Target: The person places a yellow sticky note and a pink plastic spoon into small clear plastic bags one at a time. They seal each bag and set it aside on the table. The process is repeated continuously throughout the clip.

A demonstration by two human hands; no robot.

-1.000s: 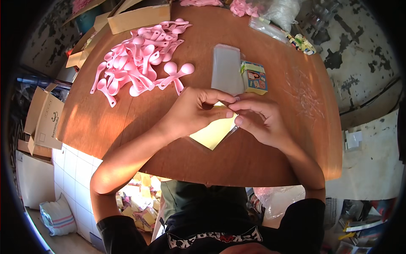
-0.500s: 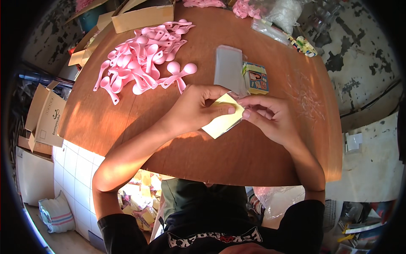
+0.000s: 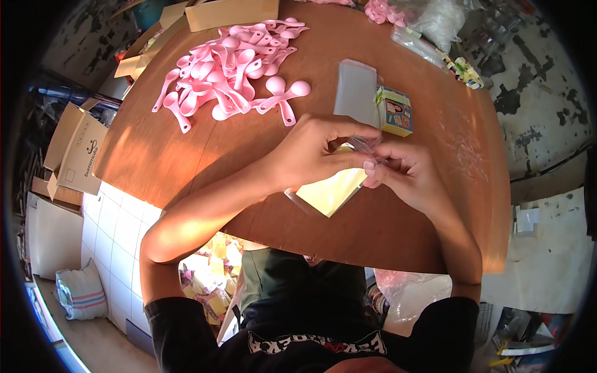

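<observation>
A clear plastic bag with a pale yellow card [image 3: 331, 189] inside is between my two hands, above the near part of the table. My left hand [image 3: 323, 149] pinches the bag's gathered top with thumb and fingers. On its other side, my right hand [image 3: 404, 171] has thumb and fingertips closed on the bunched plastic. Whether anything else lies in the bag is hidden by my fingers. Just beyond my hands lie a stack of flat clear bags [image 3: 356, 90] and a banded stack of printed cards [image 3: 394, 112].
Pink plastic spoons [image 3: 224, 74] lie heaped on the table's [image 3: 155, 149] left half. Thin clear strands [image 3: 463, 146] are scattered at the right. Cardboard boxes [image 3: 78, 146] stand along the left side. Several filled packets [image 3: 211, 273] sit below the table edge.
The plastic at the bag's top is now bunched between my fingers, where the card's upper part showed before. The view has shifted slightly, so the table things appear further right.
</observation>
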